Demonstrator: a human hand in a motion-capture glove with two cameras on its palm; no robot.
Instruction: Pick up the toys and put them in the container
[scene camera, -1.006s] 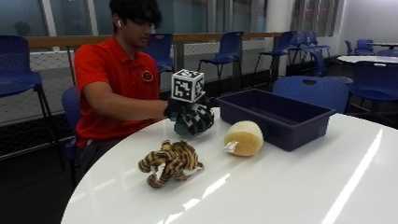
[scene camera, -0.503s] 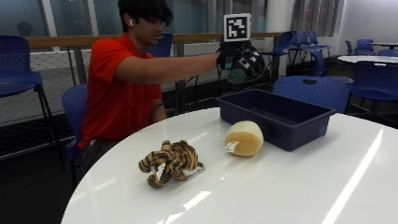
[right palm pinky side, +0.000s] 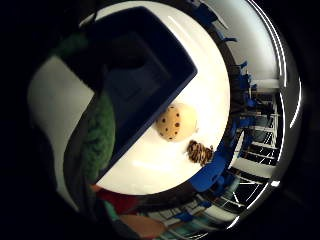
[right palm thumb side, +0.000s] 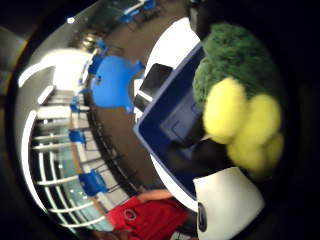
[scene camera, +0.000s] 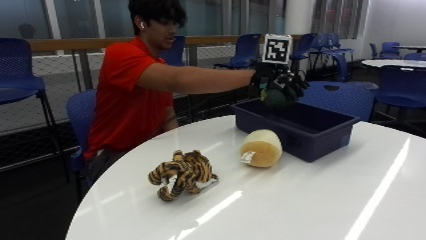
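Moved: my right hand (scene camera: 279, 85) has come down from its raised position and now hangs just above the container (scene camera: 293, 127).
Container: dark blue plastic bin, rigid and rectangular, on the white table (scene camera: 319, 200).
Green toy (right palm thumb side: 235, 75): fuzzy plush with yellow lobes, my fingers curled round it; I judge it light and squashy.
Striped toy (scene camera: 181, 173): floppy tiger plush; I'd grab its body.
Yellow toy (scene camera: 261, 147): soft rounded plush, beside the container.

Blue chairs (scene camera: 20, 65) and windows (scene camera: 73, 17) behind a white table (scene camera: 319, 200)
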